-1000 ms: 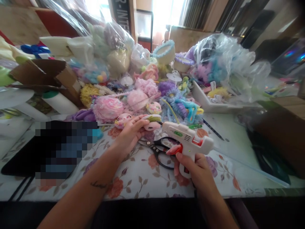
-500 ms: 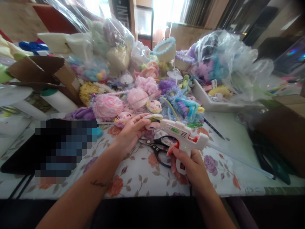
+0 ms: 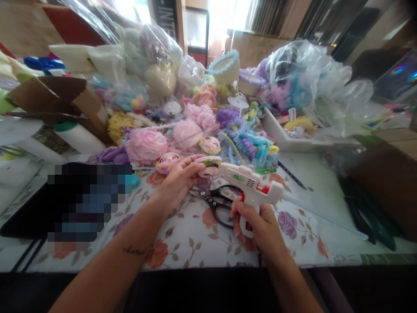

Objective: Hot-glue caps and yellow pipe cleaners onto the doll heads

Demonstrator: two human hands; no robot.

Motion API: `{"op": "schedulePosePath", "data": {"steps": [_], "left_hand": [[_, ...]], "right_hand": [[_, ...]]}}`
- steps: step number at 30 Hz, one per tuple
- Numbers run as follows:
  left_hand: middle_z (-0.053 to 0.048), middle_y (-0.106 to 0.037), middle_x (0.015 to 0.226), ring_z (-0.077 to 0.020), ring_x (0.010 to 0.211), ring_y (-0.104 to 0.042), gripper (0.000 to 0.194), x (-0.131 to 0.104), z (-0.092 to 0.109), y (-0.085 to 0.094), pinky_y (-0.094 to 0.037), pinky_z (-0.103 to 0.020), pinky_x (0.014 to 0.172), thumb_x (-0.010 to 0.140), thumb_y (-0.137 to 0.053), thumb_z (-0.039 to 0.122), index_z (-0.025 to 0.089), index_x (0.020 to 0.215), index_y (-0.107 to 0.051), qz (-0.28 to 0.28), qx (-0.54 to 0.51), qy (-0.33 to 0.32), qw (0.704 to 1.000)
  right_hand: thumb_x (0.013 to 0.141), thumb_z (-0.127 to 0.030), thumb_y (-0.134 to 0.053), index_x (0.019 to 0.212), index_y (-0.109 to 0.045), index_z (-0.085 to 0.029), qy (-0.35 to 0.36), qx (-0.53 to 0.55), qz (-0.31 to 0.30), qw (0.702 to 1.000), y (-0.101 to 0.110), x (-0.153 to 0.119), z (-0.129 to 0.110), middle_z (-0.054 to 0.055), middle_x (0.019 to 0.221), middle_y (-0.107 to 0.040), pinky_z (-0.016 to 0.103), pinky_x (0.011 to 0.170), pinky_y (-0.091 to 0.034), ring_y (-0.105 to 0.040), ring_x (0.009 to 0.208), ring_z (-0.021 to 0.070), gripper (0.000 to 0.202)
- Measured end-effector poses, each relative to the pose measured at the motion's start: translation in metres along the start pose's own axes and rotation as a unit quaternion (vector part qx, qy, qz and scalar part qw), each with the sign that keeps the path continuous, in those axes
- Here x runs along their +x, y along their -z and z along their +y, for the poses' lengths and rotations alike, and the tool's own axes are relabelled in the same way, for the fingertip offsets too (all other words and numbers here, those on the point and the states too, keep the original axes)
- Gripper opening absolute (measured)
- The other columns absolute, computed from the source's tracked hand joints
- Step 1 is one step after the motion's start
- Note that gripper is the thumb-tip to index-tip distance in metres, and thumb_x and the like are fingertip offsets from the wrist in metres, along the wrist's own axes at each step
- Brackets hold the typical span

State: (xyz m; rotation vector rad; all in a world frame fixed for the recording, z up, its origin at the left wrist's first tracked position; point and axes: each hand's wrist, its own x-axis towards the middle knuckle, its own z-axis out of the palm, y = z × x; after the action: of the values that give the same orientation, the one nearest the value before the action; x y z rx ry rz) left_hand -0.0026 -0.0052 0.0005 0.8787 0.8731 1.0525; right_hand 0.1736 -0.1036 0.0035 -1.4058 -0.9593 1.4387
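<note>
My right hand (image 3: 260, 221) is wrapped round the handle of a white hot glue gun (image 3: 246, 176), fingers at its red trigger. A long clear glue stick (image 3: 325, 215) runs out of the gun's back. The nozzle points left at a small round piece (image 3: 208, 160) with a pale rim and yellow-green inside, pinched in my left hand (image 3: 177, 180). Whether the tip touches it I cannot tell. Just below that piece is a small pale doll face (image 3: 207, 172), partly hidden. Black-handled scissors (image 3: 216, 202) lie on the flowered cloth under the gun.
Behind my hands are doll heads (image 3: 209, 145), pink yarn (image 3: 146, 145) and blue fuzzy strips (image 3: 249, 141). A dark device (image 3: 35, 204) lies at left. A white tray (image 3: 286, 141), a pencil (image 3: 291, 174) and a cardboard box (image 3: 387, 174) are at right. Plastic bags (image 3: 302, 69) stand behind.
My right fingers have drawn in slightly at the trigger, and the glue stick's far end has shifted a little left. My left hand holds the same piece in nearly the same spot.
</note>
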Motion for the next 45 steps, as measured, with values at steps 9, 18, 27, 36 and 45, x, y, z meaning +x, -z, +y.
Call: {"op": "schedulePosePath", "data": {"steps": [9, 18, 27, 36, 45], "left_hand": [[-0.007, -0.071, 0.094, -0.0214, 0.088, -0.064, 0.036, 0.0, 0.0, 0.0, -0.05, -0.033, 0.078, 0.074, -0.069, 0.026, 0.015, 0.108, -0.066, 0.002, 0.003, -0.003, 1.0], [-0.005, -0.068, 0.085, -0.0228, 0.091, -0.064, 0.039, 0.0, 0.0, 0.0, -0.049, -0.034, 0.08, 0.074, -0.069, 0.025, 0.015, 0.111, -0.064, 0.005, -0.01, 0.002, 1.0], [-0.004, -0.065, 0.08, -0.0231, 0.09, -0.063, 0.036, 0.001, 0.001, 0.001, -0.049, -0.035, 0.08, 0.072, -0.068, 0.023, 0.015, 0.107, -0.064, 0.004, -0.021, -0.003, 1.0], [-0.003, -0.067, 0.081, -0.0208, 0.087, -0.065, 0.04, 0.0, -0.002, 0.0, -0.049, -0.033, 0.08, 0.074, -0.071, 0.023, 0.015, 0.111, -0.058, 0.031, -0.01, -0.024, 0.999], [-0.006, -0.071, 0.096, -0.0178, 0.087, -0.066, 0.046, -0.001, 0.0, -0.001, -0.051, -0.028, 0.077, 0.073, -0.073, 0.025, 0.016, 0.116, -0.058, 0.058, 0.035, -0.054, 0.996]], "right_hand": [[0.081, -0.047, -0.061, 0.067, -0.058, -0.017, 0.0, 0.008, 0.0, 1.0, 0.001, 0.0, 0.003, -0.002, 0.041, -0.054, 0.019, 0.025, -0.024, -0.037, 0.026, 0.0085, 0.033], [0.08, -0.046, -0.06, 0.067, -0.059, -0.017, -0.002, 0.018, 0.0, 1.0, 0.003, 0.001, 0.004, -0.001, 0.041, -0.054, 0.019, 0.024, -0.025, -0.038, 0.025, 0.009, 0.032], [0.08, -0.044, -0.06, 0.067, -0.059, -0.017, 0.007, 0.036, -0.01, 0.999, 0.004, 0.002, 0.003, -0.001, 0.042, -0.055, 0.02, 0.024, -0.028, -0.039, 0.026, 0.0098, 0.03], [0.078, -0.05, -0.064, 0.089, -0.064, -0.02, -0.015, -0.037, 0.058, 0.997, 0.002, -0.006, -0.003, -0.005, 0.044, -0.054, 0.022, 0.027, -0.032, -0.044, 0.028, 0.0128, 0.032], [0.08, -0.045, -0.063, 0.062, -0.067, -0.021, 0.191, -0.384, 0.177, 0.886, 0.037, -0.02, -0.023, 0.002, 0.056, -0.066, 0.026, 0.049, -0.048, -0.065, 0.054, 0.0204, 0.03]]}}
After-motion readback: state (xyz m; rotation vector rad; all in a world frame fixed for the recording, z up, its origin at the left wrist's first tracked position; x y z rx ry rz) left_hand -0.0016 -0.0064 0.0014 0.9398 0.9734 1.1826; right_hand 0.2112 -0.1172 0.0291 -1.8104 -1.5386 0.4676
